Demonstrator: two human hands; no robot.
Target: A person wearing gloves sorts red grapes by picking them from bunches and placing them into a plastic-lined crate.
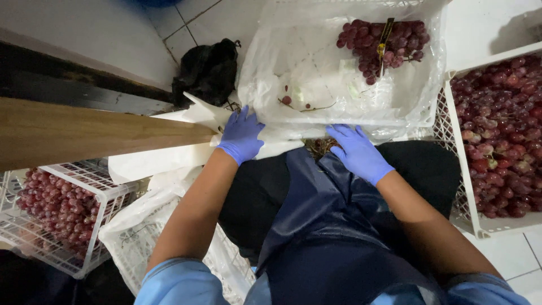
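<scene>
Resting on the near edge of the white plastic crate [432, 110], both hands wore thin blue gloves. The left hand [241, 135] lay flat on a fold of the clear plastic liner [316, 68], its fingers [244, 117] spread apart and gripping nothing. The right hand [358, 152] lay beside it on the crumpled liner at the rim, fingers [341, 133] loosely apart, pressing rather than clamping. A dark glossy apron [322, 226] covered the lap below them. Just beyond the fingers the liner was wrinkled and shiny, with a loose red grape [287, 100] and a bare stem on it. Farther back, at the crate's far right corner, lay a bunch of round red grapes [381, 45] with a yellow-handled tool [385, 35] on top, well apart from both hands.
</scene>
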